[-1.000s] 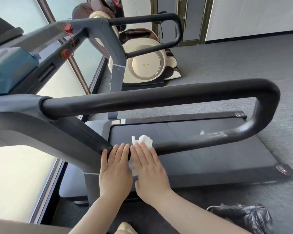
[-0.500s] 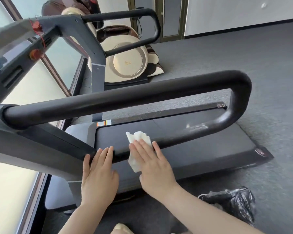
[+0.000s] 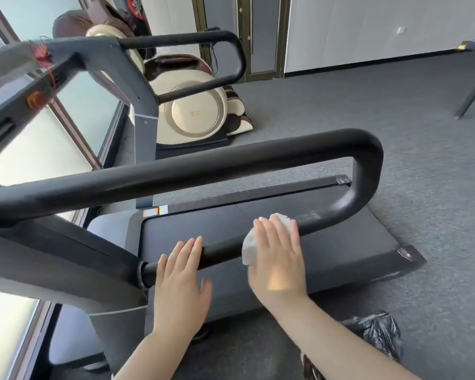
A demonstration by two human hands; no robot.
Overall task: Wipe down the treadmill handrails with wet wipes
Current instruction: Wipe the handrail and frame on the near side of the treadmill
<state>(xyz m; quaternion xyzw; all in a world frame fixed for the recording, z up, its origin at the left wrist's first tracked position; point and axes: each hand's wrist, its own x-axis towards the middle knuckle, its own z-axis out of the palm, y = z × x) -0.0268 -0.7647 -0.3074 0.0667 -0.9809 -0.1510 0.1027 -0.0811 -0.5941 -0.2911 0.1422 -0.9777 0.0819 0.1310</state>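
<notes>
- We are wiping the low bar of the near handrail [image 3: 225, 250] on the treadmill [image 3: 285, 242].
- Our right hand [image 3: 279, 259] lies flat on the wet wipe [image 3: 249, 248] and presses it on the bar. The fingers [image 3: 274, 231] are straight and spread, not curled round anything.
- The wipe sits on the bar about halfway along, and white bits of it peek out past our fingertips and by the thumb side.
- Our left hand [image 3: 181, 278] rests flat on the same bar, close to where the bar joins the grey post. Its fingers are straight too and hold nothing.
- To do this well, we think we should push down firmly and slide the wipe along the bar toward the bend at the far end.
- We should wrap the wipe round the bar a bit, so the under side gets clean too.
- We should keep the wipe under our palm so it does not slip off and fall on the belt.
- The top bar [image 3: 203, 171] and the far handrail [image 3: 198, 39] need a wipe as well, if they are not clean yet.
- A black bag [image 3: 376, 335] lies on the floor by us, maybe for used wipes.
</notes>
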